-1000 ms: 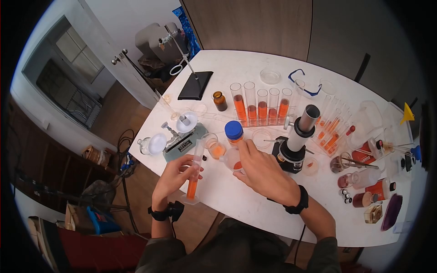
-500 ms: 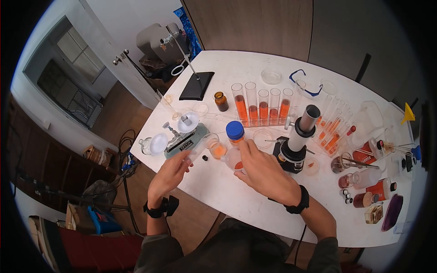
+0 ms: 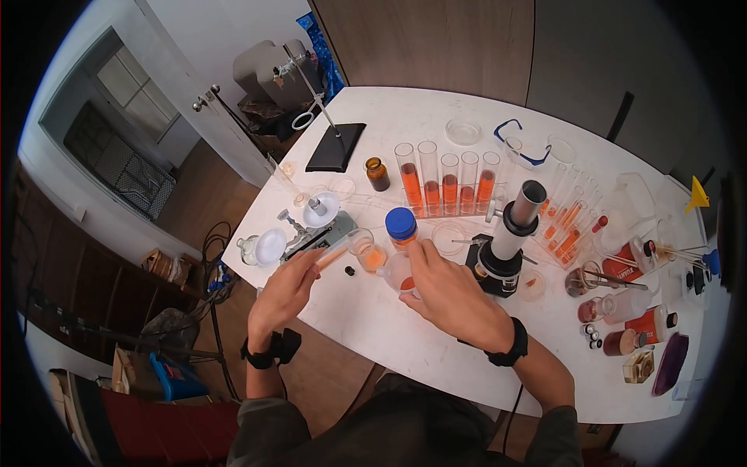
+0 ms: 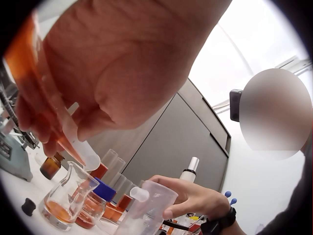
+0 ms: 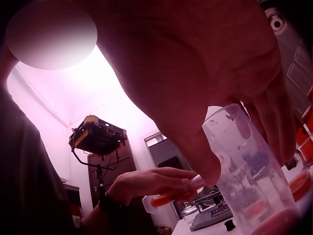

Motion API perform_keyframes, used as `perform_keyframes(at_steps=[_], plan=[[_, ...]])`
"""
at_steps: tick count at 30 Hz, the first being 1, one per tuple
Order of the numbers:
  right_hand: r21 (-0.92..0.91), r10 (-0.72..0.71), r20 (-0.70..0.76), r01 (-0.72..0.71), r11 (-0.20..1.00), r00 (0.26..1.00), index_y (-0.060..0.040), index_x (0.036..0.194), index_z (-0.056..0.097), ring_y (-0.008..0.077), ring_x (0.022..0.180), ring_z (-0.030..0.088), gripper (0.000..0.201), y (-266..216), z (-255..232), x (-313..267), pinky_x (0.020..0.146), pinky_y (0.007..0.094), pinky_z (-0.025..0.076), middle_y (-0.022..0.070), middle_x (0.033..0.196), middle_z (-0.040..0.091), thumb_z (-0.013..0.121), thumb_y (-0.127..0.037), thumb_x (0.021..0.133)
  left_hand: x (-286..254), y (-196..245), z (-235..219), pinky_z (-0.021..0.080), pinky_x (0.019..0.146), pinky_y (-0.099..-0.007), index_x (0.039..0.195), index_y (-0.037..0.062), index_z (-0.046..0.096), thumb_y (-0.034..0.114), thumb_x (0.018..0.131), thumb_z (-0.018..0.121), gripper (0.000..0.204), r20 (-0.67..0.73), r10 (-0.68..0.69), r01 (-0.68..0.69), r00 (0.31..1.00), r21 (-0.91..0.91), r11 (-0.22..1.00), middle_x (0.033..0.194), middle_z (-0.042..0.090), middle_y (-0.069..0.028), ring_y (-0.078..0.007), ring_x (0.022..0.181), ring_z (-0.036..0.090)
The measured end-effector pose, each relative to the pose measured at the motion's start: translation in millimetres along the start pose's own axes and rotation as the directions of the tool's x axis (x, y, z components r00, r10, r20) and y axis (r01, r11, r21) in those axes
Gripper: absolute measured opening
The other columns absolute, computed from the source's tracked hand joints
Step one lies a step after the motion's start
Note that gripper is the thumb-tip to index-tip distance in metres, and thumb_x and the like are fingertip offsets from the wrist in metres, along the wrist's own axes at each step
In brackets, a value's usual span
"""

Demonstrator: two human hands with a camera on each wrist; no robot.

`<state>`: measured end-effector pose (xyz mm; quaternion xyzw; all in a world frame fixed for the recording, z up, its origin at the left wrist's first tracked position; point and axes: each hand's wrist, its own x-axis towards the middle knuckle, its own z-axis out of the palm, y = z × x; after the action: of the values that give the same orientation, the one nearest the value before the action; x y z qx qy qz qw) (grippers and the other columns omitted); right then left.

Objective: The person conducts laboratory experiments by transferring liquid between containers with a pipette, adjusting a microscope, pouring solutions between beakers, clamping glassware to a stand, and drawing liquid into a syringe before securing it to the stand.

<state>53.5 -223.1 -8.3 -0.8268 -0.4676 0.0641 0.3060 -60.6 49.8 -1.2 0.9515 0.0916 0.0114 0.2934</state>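
Note:
My left hand holds a clear cylinder of orange liquid, tilted nearly flat. In the left wrist view the orange liquid reaches close to the cylinder's mouth, which is at the rim of a spouted glass beaker with a little orange liquid at its bottom. My right hand grips a translucent plastic beaker by its side; reddish liquid shows low in it. Behind that beaker is a blue-capped bottle. A small black stopper lies beside the glass beaker.
A balance stands left of the beakers, and a microscope to the right. Behind are a rack of tall tubes, a brown bottle and a ring stand. Jars and smaller tubes crowd the table's right side.
My left hand has swung the cylinder up from nearly upright to nearly flat, with its mouth toward the glass beaker. My right hand and the plastic beaker have hardly moved.

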Motion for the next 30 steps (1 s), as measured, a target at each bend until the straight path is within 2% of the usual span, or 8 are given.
perform_keyframes(at_steps=[8, 19, 30], plan=[[-0.007, 0.003, 0.009, -0.003, 1.0, 1.0, 0.0088, 0.129, 0.04, 0.044, 0.094, 0.067, 0.061, -0.2, 0.3, 0.2, 0.076, 0.0463, 0.058, 0.0261, 0.115, 0.053, 0.076, -0.017, 0.087, -1.7, 5.3, -3.0, 0.05, 0.085, -0.0406, 0.136, -0.001, 0.055, 0.012, 0.102, 0.049, 0.038, 0.009, -0.026, 0.026, 1.0, 0.019, 0.999, 0.104, 0.065, -0.0179, -0.0316, 0.094, 0.065], [-0.004, -0.002, -0.009, 0.002, 1.0, 1.0, 0.0089, 0.128, 0.041, 0.0446, 0.094, 0.067, 0.06, -0.2, 1.4, 0.0, 0.076, 0.0464, 0.058, 0.0261, 0.116, 0.053, 0.077, -0.017, 0.087, -1.1, -0.5, -0.4, 0.051, 0.085, -0.0398, 0.135, -0.0017, 0.056, 0.008, 0.099, 0.05, 0.037, 0.004, 0.005, -0.005, 1.0, -0.009, 1.0, 0.1, 0.064, -0.0166, -0.0309, 0.093, 0.065], [-0.014, -0.006, -0.009, 0.006, 1.0, 1.0, 0.009, 0.128, 0.04, 0.0445, 0.095, 0.066, 0.06, 0.2, 1.8, -0.4, 0.076, 0.0464, 0.058, 0.0259, 0.117, 0.053, 0.077, -0.016, 0.087, -0.9, 3.6, -1.0, 0.051, 0.085, -0.0409, 0.133, -0.0021, 0.057, 0.01, 0.101, 0.049, 0.035, 0.005, -0.009, 0.009, 1.0, -0.001, 1.0, 0.103, 0.066, -0.0183, -0.0319, 0.094, 0.066]])
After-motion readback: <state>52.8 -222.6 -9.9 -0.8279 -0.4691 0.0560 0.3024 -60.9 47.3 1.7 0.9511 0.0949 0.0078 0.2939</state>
